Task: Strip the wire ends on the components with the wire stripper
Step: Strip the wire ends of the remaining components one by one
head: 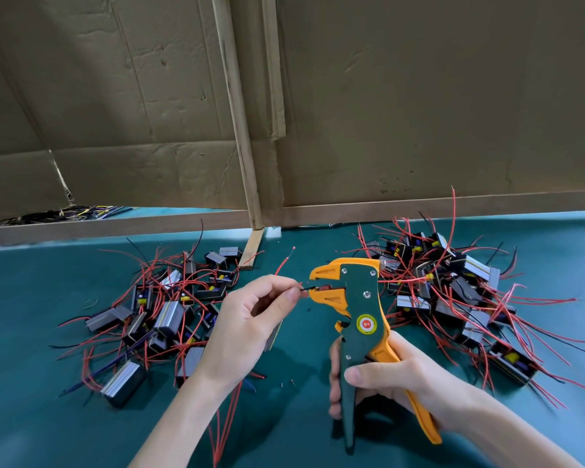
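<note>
Stripping seems midway: left hand pinches a black wire into the wire stripper gripped by the right hand, while the left pile and right pile of components crowd the tabletop, their wire ends too small to judge.

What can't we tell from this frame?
1. Head view: component in the left hand, mostly hidden by the palm; only one edge shows.
2. Head view: tip of the black wire, inside the wire stripper head; too small to tell if stripped.
3. Head view: dark items at far left, cut off by the cardboard wall.
</note>
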Demonstrator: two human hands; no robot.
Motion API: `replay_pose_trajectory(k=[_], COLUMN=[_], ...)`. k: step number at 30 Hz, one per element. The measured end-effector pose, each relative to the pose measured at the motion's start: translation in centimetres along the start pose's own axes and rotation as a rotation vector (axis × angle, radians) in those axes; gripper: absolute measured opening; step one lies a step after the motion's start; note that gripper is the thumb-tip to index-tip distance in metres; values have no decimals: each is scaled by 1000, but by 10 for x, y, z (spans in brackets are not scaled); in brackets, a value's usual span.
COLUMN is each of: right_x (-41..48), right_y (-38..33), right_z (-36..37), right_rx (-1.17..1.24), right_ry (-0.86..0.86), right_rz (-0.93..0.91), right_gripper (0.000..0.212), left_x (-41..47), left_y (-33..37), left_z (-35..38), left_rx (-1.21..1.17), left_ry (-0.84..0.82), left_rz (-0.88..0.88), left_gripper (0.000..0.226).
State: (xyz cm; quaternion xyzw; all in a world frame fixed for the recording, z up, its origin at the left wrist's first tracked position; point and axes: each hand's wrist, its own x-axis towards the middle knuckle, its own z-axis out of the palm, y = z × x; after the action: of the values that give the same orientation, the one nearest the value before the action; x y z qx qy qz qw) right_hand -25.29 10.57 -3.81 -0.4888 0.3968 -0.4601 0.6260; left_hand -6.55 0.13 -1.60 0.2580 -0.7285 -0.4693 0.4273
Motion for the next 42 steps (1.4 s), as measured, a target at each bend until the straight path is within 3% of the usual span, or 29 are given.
replay_pose_trajectory(k=[11, 25, 31, 37, 40, 42], right_x=[-1, -3, -2, -2, -2, 0], right_y=[-3, -1, -1, 4, 4, 9], right_z=[0, 3, 9, 12, 20, 28], right_rx=[-36, -65, -64, -55, -48, -81], right_ry=[-27, 30, 42, 119, 155, 279], right_rz=[5, 7, -21, 27, 7, -43], right_gripper=[14, 27, 20, 47, 36, 35], left_x=[1, 0, 1, 1, 1, 2], left_y=[11, 17, 16, 17, 17, 15], left_z=[-9, -11, -11, -14, -13, -10], left_rx=[134, 174, 151, 112, 97, 100], left_ry=[-60, -87, -112, -128, -128, -116], left_rz=[27, 48, 37, 34, 35, 28], left_gripper=[15, 12, 14, 14, 13, 14])
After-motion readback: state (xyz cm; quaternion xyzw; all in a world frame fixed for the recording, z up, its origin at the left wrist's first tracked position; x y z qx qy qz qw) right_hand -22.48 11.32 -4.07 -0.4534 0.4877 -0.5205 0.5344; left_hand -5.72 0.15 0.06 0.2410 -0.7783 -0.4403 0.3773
